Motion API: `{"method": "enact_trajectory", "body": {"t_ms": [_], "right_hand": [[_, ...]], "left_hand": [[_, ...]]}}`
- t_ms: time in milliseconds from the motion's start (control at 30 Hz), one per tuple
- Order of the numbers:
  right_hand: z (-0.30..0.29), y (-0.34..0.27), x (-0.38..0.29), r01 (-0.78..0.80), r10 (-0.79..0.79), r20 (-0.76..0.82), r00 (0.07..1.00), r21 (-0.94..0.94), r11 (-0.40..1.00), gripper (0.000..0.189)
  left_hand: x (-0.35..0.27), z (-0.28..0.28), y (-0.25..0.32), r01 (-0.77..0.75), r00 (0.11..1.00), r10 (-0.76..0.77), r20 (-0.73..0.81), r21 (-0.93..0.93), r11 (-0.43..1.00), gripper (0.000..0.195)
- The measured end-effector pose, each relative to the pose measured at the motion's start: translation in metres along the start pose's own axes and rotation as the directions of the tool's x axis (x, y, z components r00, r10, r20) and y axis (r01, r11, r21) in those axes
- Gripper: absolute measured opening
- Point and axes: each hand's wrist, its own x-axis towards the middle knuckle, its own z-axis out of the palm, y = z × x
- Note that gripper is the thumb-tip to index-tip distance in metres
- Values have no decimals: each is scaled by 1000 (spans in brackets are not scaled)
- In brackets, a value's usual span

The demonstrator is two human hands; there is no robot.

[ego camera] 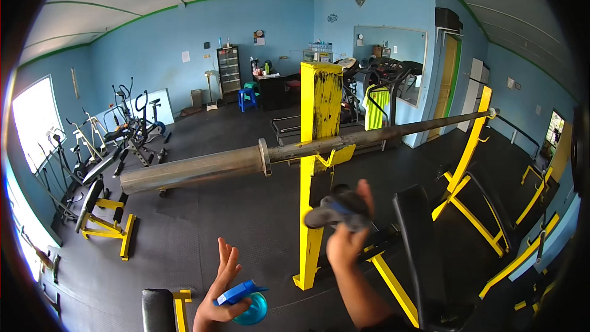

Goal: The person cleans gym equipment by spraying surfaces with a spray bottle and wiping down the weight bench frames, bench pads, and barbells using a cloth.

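My left hand (224,290), low and left of centre, holds a blue spray bottle (252,308) by its neck, several fingers extended upward. In my right hand (346,242) is a dark grey cloth (339,210), blurred and bunched, in front of a yellow metal upright (309,193) with worn paint. Above both hands a steel barbell (198,169) lies across the yellow hooks of the rack, its thick bare sleeve pointing left. The cloth is below the bar and apart from it.
A black padded bench (417,240) stands right of my right arm. Another black pad (158,310) is at the bottom left. A farther yellow upright (470,147) bears the bar's far end. Exercise bikes (138,124) line the left; a treadmill (392,74) stands behind the rack.
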Motion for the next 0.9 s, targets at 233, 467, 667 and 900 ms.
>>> {"method": "enact_trajectory", "body": {"t_ms": [233,467,667,900], "right_hand": [[-93,-6,112,-282,411,-500,762,315,906,47],[-33,-6,201,564,-372,525,766,-271,780,53],[-35,21,217,716,-177,903,390,-177,675,60],[-75,59,237,901,-328,884,332,-194,388,53]], "left_hand": [[10,1,-12,34,996,-31,79,-35,999,123],[40,37,-10,47,995,-42,86,-48,998,124],[73,90,-4,2,997,7,81,-110,994,109],[128,189,-1,91,989,-87,-123,31,995,122]]}}
